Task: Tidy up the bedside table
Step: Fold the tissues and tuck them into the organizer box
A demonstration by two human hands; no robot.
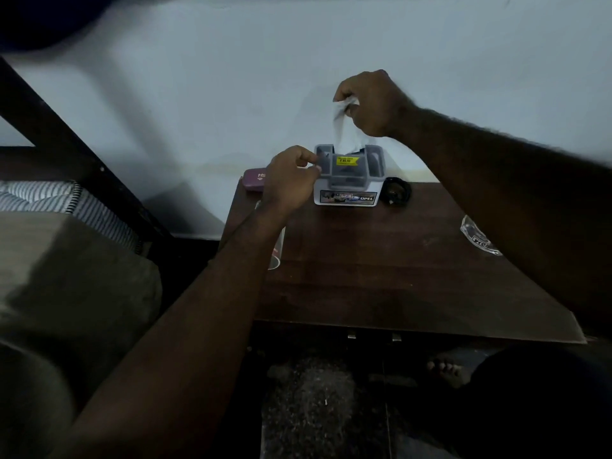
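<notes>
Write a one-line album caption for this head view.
Right hand lifts a white tissue above a grey desk organiser that the left hand steadies on a wooden bedside table.

Organizer (347, 175) on table (397, 276), case (254, 181) left, cable (397, 191) right.

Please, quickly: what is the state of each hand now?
Left hand: closed, pinching the edge of the grey organizer.
Right hand: closed, holding a white tissue above the organizer.
</notes>
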